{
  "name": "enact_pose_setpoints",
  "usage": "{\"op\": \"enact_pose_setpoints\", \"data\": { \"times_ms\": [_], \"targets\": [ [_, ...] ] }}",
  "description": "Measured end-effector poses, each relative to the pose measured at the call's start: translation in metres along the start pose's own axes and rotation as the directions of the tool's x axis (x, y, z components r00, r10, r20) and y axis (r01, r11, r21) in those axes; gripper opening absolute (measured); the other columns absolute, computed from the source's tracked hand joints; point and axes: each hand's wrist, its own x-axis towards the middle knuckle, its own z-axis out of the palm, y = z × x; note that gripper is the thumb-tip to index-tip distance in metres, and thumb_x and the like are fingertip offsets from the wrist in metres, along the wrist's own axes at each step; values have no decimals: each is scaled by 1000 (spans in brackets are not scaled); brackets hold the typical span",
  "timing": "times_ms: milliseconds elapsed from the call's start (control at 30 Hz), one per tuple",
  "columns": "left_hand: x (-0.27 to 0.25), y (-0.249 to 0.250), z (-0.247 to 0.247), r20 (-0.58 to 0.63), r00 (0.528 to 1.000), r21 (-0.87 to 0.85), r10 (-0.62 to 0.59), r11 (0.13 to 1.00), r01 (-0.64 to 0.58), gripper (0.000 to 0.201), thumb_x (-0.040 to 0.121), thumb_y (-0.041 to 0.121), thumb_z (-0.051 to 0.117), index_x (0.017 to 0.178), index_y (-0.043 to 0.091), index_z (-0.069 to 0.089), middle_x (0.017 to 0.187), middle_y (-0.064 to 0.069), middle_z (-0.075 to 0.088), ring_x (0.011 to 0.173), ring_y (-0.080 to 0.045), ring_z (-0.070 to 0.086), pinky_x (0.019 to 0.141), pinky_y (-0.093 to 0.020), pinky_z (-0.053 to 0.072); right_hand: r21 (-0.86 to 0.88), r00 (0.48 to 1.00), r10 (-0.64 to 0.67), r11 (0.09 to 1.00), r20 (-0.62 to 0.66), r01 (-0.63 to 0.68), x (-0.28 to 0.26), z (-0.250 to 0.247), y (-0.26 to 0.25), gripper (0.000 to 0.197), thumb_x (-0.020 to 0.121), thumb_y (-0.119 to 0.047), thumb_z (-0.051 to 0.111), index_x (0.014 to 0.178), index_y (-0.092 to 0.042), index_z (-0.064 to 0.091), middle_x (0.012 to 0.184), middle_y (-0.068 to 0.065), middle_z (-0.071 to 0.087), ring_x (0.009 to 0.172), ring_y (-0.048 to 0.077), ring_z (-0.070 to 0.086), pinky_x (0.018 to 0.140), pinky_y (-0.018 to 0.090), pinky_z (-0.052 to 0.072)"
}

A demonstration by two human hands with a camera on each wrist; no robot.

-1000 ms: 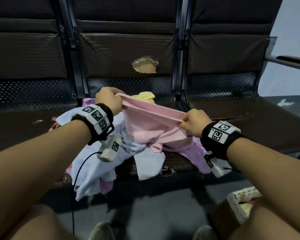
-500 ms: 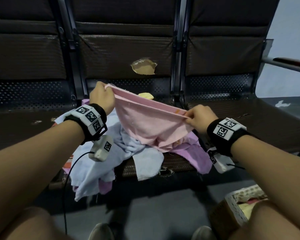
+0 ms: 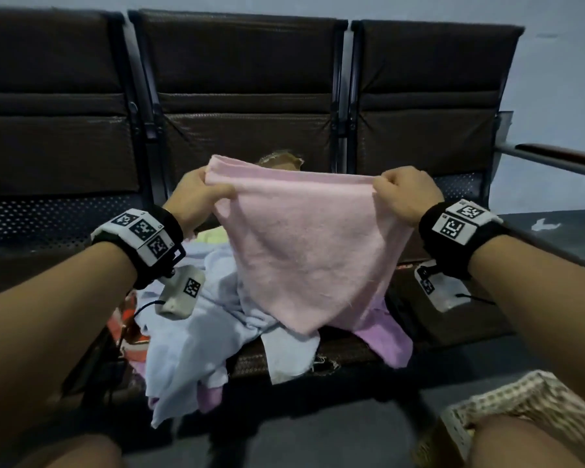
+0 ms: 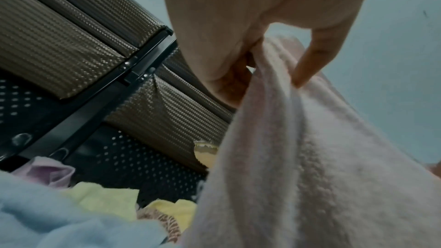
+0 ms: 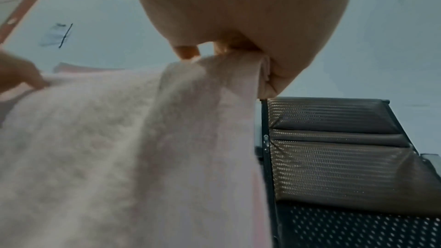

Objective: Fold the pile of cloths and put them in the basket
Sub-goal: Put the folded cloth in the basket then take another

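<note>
A pink cloth [image 3: 304, 244] hangs stretched between my two hands above the middle seat. My left hand [image 3: 200, 192] pinches its upper left corner, and my right hand [image 3: 402, 194] pinches the upper right corner. The left wrist view shows the left hand's fingers [image 4: 307, 59] curled on the pink cloth [image 4: 310, 157]. In the right wrist view the pink cloth [image 5: 143, 148] is gathered in my right hand [image 5: 250, 57]. Under it on the seat lies the pile of cloths [image 3: 196, 336], light blue, purple and yellow. The woven basket [image 3: 507, 403] sits on the floor at bottom right, partly hidden by my knee.
A row of dark brown bench seats [image 3: 244, 82] with black frames runs across the back. A tear in the middle backrest [image 3: 281, 158] shows behind the cloth. A metal armrest [image 3: 554, 160] juts out at the right. The dark floor [image 3: 318, 434] lies below the seat.
Both hands have lifted the pink cloth up off the pile and pulled apart, so it now hangs spread out in front of the backrest.
</note>
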Motion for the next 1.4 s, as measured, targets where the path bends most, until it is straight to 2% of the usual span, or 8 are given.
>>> {"op": "enact_pose_setpoints", "data": {
  "times_ms": [133,300,433,633,733,967,1233,1400],
  "targets": [
    [9,19,-3,-12,996,27,86,996,-86,16,79,22,81,93,16,76,91,-4,78,80,-13,72,66,-27,58,213,999,-37,976,-20,40,11,-16,-10,41,91,-37,59,57,-18,46,59,-2,47,59,17,45,56,32,34],
    [28,36,-9,-120,984,190,133,976,-109,21,74,42,81,83,24,77,76,8,75,66,-1,66,61,-25,52,460,999,15,888,-28,0,17,-35,-17,33,92,-40,64,71,-16,68,64,-2,60,60,11,56,57,26,45],
    [41,49,-2,-229,955,246,187,961,-129,26,81,45,71,88,19,72,83,-2,72,75,-15,64,68,-36,53,538,990,138,831,42,-139,25,-40,-29,34,92,-35,64,64,-14,62,65,2,60,60,16,58,62,27,45],
    [46,79,36,-292,955,60,42,998,-25,31,77,38,58,67,8,64,70,-2,60,70,-20,55,67,-38,48,641,946,309,707,102,-300,28,-36,-56,27,88,-27,65,85,-1,68,70,6,66,59,20,64,55,28,49],
    [32,94,66,-186,981,-31,56,998,-63,39,77,43,60,76,5,69,78,-12,67,77,-20,60,76,-47,55,709,932,291,609,218,-356,22,-31,-75,26,91,-22,64,100,3,66,66,5,63,47,16,59,48,25,46],
    [-13,89,110,124,976,24,177,983,-182,24,89,38,68,85,17,79,81,-13,75,78,-18,69,77,-47,57,808,916,143,433,375,-399,3,-30,-99,34,91,-32,67,109,-3,69,89,15,71,74,26,69,63,32,55],
    [-10,71,92,74,996,-12,57,998,-57,27,85,3,62,110,14,65,108,-7,69,92,-17,65,71,-26,52,710,916,102,600,387,-367,-9,-28,-77,30,87,-2,47,107,-3,70,101,15,65,91,28,61,78,38,49],
    [-7,56,86,351,932,-118,-90,983,139,46,62,-2,64,107,4,72,93,-13,71,85,-25,67,75,-33,56,727,864,-132,610,486,-315,-9,-25,-68,33,90,0,45,91,-17,73,96,9,68,87,21,63,74,31,52]
  ]
}}
